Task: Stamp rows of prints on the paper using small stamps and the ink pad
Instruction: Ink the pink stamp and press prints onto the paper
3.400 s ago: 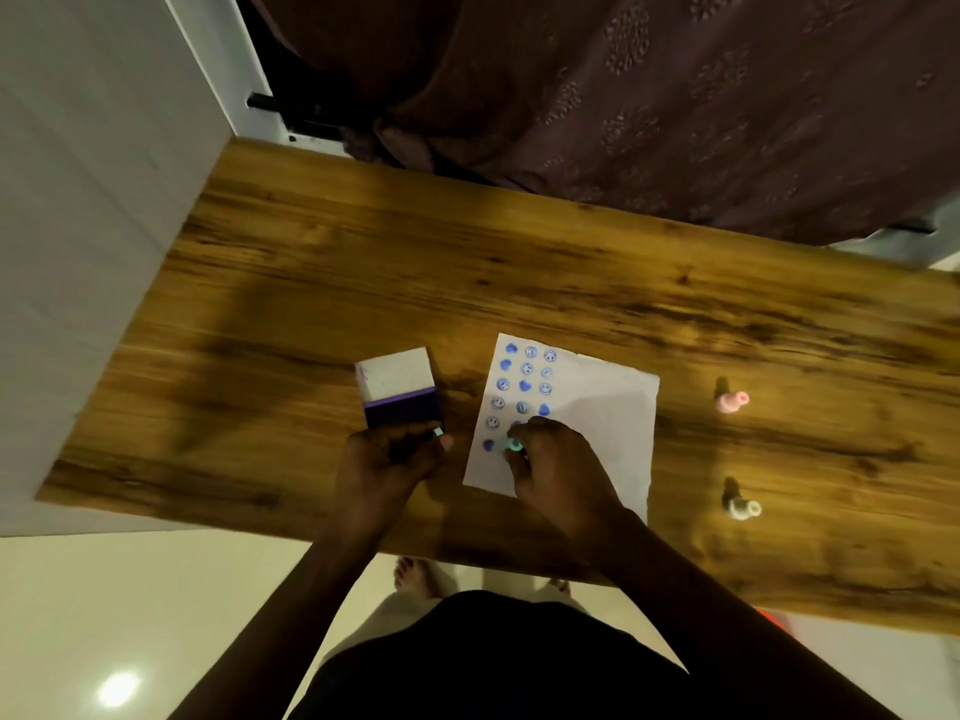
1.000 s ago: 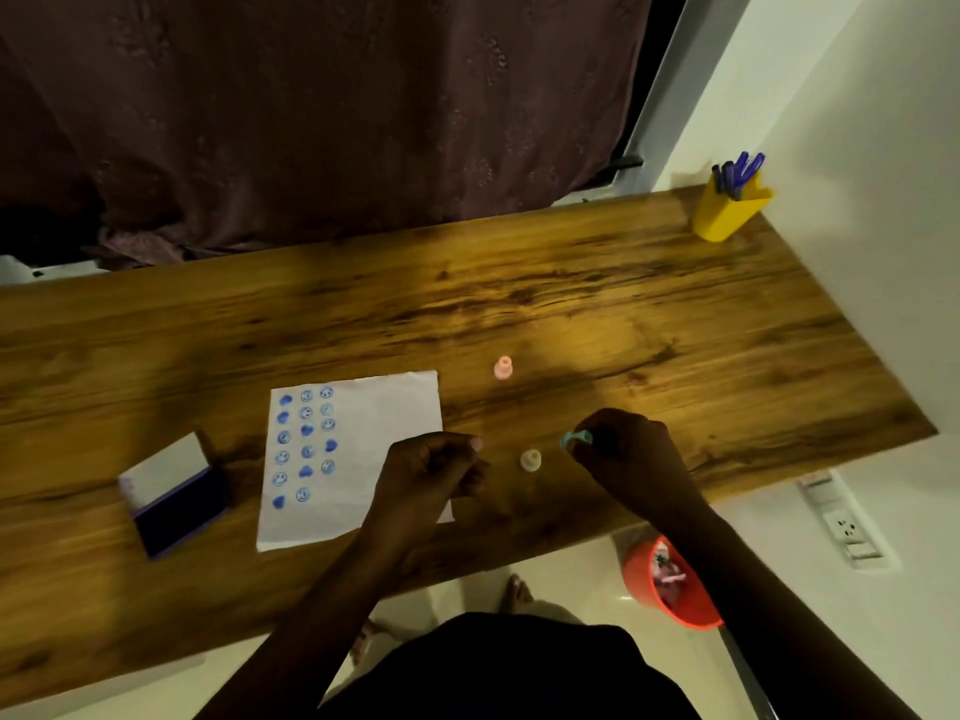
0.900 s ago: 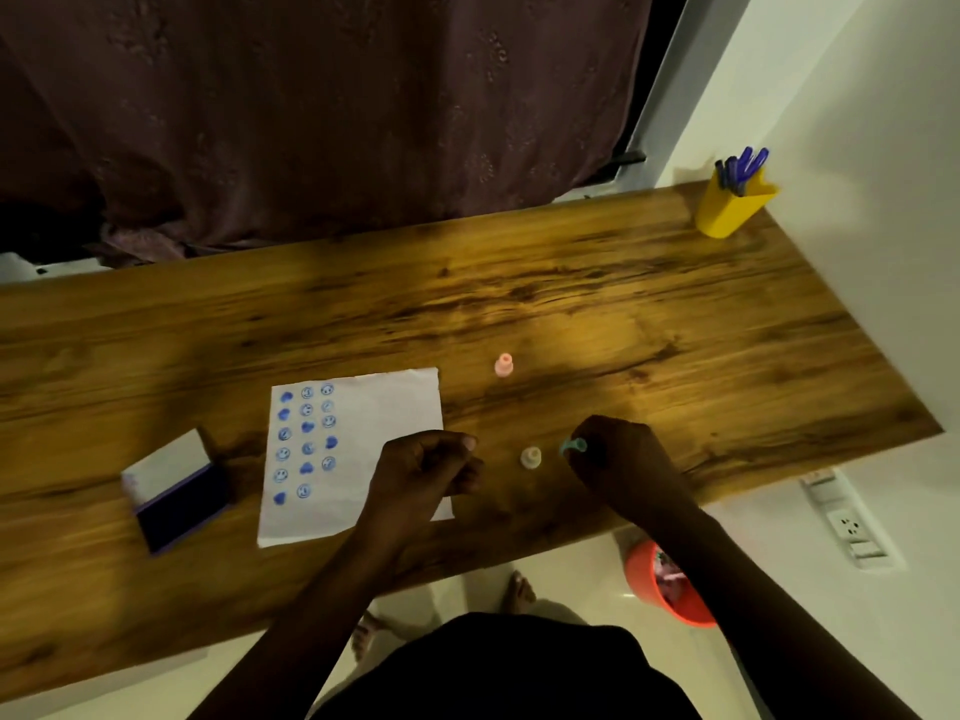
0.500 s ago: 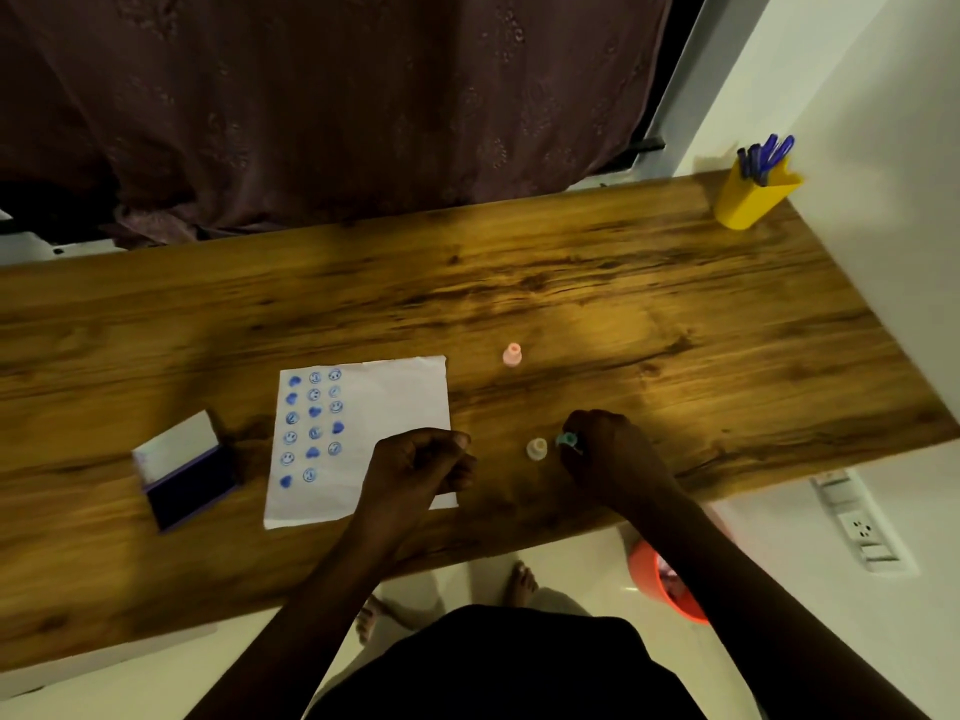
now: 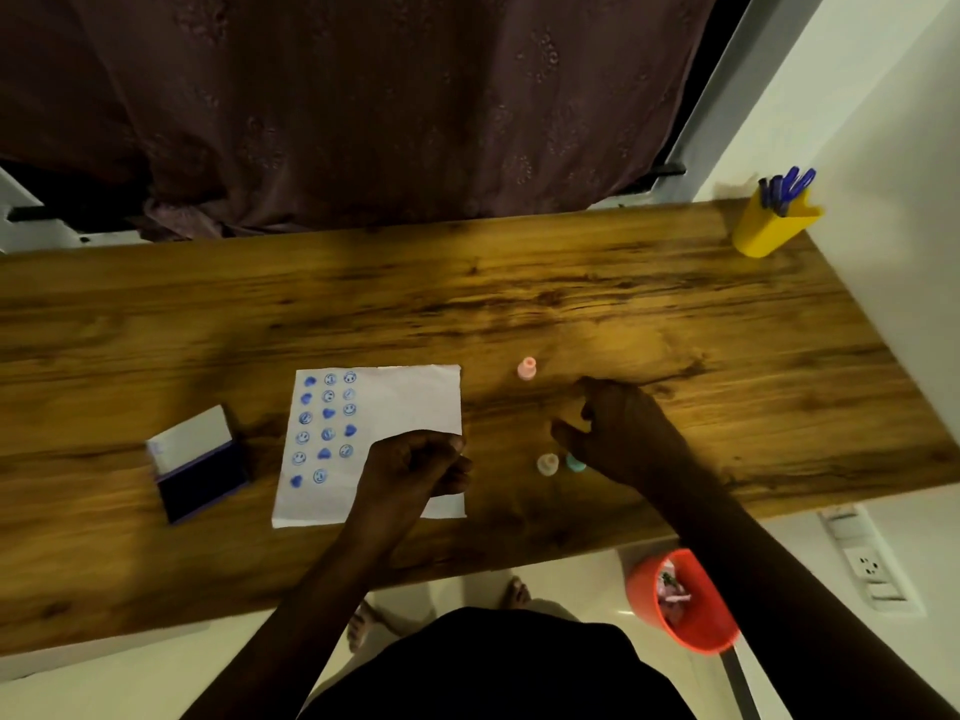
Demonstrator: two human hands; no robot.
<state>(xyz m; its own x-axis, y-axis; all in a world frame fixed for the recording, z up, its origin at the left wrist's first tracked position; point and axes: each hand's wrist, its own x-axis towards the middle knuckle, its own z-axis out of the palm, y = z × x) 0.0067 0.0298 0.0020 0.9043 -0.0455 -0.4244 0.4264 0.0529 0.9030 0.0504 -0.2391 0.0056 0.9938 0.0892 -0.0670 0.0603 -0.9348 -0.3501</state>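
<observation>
A: Hands?
B: Left hand (image 5: 410,465) curled loosely into a fist, resting on the paper's (image 5: 405,402) near right corner; can't tell if it pinches anything. Right hand (image 5: 618,433) over the table (image 5: 623,304), fingers spread and empty, just right of two stamps.

A: Stamps where?
B: Teal stamp (image 5: 575,462) and pale stamp (image 5: 547,464) side by side, upright, between the hands; teal one at the edge of the right hand, contact unclear. Pink stamp (image 5: 527,367) further back, apart, right of the paper's far corner.

A: Paper, pad?
B: Paper flat, three columns of blue prints down its left side: hearts and smiley faces. Ink pad (image 5: 200,467) open, left of the paper, lid up.

A: Other stuff?
B: Yellow cup (image 5: 769,228) with blue pens at far right corner. Red bin (image 5: 685,600) on the floor.
</observation>
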